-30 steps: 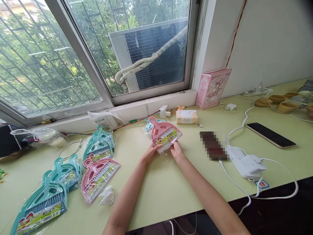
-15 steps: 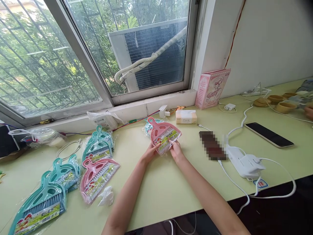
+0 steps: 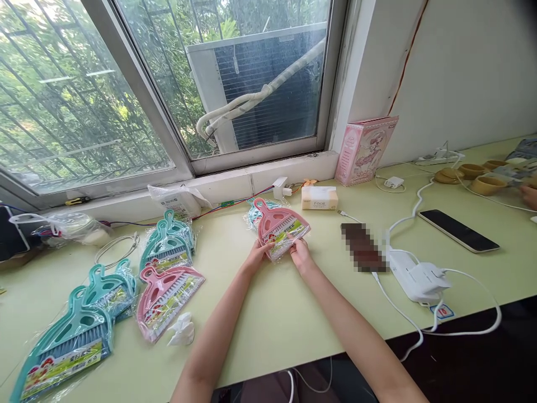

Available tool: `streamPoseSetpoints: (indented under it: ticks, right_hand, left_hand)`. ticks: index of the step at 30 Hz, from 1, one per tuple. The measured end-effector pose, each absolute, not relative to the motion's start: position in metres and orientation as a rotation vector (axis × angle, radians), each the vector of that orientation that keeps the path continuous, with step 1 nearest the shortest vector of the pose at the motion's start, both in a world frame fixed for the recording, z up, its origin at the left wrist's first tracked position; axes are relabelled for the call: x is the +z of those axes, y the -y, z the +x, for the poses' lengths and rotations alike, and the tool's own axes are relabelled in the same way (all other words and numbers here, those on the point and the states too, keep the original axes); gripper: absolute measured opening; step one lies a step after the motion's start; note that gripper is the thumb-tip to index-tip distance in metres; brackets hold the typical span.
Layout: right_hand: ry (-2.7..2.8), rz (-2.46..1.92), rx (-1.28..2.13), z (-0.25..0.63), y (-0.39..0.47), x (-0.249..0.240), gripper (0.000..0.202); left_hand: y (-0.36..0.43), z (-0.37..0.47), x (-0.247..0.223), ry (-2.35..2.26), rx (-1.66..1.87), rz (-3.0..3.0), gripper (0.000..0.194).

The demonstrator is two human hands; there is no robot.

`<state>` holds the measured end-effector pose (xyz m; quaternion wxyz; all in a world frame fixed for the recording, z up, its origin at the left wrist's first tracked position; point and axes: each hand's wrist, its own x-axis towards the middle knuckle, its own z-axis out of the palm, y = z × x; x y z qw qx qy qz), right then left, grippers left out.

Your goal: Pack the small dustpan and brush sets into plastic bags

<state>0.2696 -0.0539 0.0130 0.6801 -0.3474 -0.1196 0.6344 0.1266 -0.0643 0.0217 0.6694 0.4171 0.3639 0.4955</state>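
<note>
A pink dustpan-and-brush set (image 3: 280, 225) in clear wrap is held at mid-table, its handle toward the window. My left hand (image 3: 257, 257) grips its lower left edge, and my right hand (image 3: 300, 253) holds the lower right edge. Partly hidden behind it lies a teal set (image 3: 255, 212). To the left, another wrapped pink set (image 3: 165, 299) rests on the table, with teal sets (image 3: 168, 246) behind it. More teal sets (image 3: 71, 347) overlap at the far left.
A tissue pack (image 3: 319, 198) and a pink box (image 3: 366, 151) stand near the window. Rightward are a blurred-out object (image 3: 363, 247), a white power strip (image 3: 413, 277), a black phone (image 3: 459, 230) and bowls. Crumpled tissue (image 3: 182, 329) lies at left. Another person's hand (image 3: 529, 195) shows at the right edge.
The pink set and both hands have shifted very slightly, with the right fingers adjusted at its lower edge. The whole view has also moved a little.
</note>
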Motion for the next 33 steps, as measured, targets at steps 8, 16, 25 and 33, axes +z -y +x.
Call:
streamPoseSetpoints:
  ticks: [8, 16, 25, 33]
  right_hand:
    - [0.203, -0.850, 1.428, 0.270, 0.047, 0.007, 0.012]
    - [0.199, -0.849, 1.512, 0.275, 0.049, 0.020, 0.013]
    - [0.792, -1.039, 1.072, 0.305, 0.051, 0.033, 0.027]
    - [1.351, -0.918, 0.878, 0.321, 0.057, 0.049, 0.071]
  left_hand:
    - [0.062, 0.125, 0.019, -0.850, 1.105, 0.957, 0.060]
    - [0.058, 0.122, 0.019, -0.853, 1.110, 0.944, 0.066]
    - [0.047, 0.082, 0.028, -0.836, 1.212, 0.781, 0.063]
    - [0.047, 0.070, 0.022, -0.838, 1.070, 0.716, 0.045]
